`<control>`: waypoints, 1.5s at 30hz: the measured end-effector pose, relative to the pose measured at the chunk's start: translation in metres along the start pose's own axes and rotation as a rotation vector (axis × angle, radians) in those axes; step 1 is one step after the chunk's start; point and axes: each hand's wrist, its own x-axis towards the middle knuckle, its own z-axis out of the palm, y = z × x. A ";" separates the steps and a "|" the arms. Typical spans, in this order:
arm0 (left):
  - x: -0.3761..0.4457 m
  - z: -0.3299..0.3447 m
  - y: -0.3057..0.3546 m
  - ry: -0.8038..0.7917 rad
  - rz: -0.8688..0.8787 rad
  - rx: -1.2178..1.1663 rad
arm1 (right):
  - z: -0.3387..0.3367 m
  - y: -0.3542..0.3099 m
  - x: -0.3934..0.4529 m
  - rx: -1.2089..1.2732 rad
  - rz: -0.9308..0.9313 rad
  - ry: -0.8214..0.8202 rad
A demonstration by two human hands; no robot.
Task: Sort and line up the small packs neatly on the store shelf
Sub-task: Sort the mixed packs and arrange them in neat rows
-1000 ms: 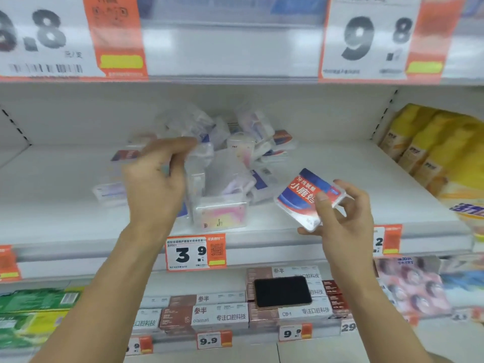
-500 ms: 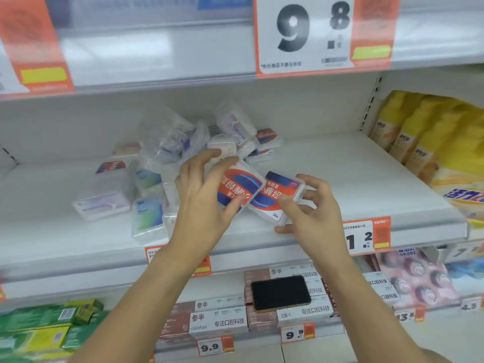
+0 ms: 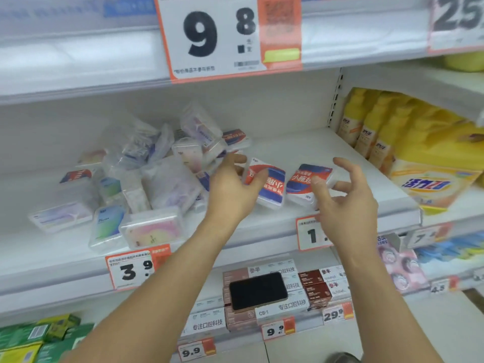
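Note:
Two red-and-blue small packs stand side by side near the front of the white shelf (image 3: 267,231). My left hand (image 3: 231,189) grips the left pack (image 3: 273,188), thumb across its front. The right pack (image 3: 305,180) leans on the shelf, with my right hand (image 3: 345,205) just in front of it, fingers spread and only the thumb touching it. To the left lies a loose heap of clear plastic packs (image 3: 157,174), some flat, some tipped over, with a pink-and-yellow one (image 3: 152,229) at the front edge.
Yellow bottles and bags (image 3: 392,142) fill the right end of the shelf behind a divider. Price tags 3.9 (image 3: 131,271) and 9.8 (image 3: 209,35) hang on the shelf edges. A black phone (image 3: 258,290) lies on boxes on the shelf below.
Both hands have carried the two red-and-blue packs to the right, away from the heap. My right hand's fingers have spread off its pack, which now rests on the shelf.

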 end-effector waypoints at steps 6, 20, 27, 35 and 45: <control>0.000 0.066 0.011 -0.367 -0.105 -0.026 | -0.028 0.019 0.013 -0.078 -0.006 0.115; -0.024 -0.020 -0.018 -0.114 0.448 0.326 | 0.017 0.006 0.005 -0.180 -0.343 0.034; -0.027 -0.140 -0.073 0.194 0.362 0.467 | 0.093 -0.020 -0.043 -0.182 -0.531 -0.464; -0.035 -0.176 -0.112 -0.041 0.105 0.199 | 0.148 -0.052 -0.061 -0.169 -0.437 -0.549; -0.038 -0.188 -0.117 -0.022 0.060 0.038 | 0.180 -0.070 -0.064 -0.172 -0.281 -0.403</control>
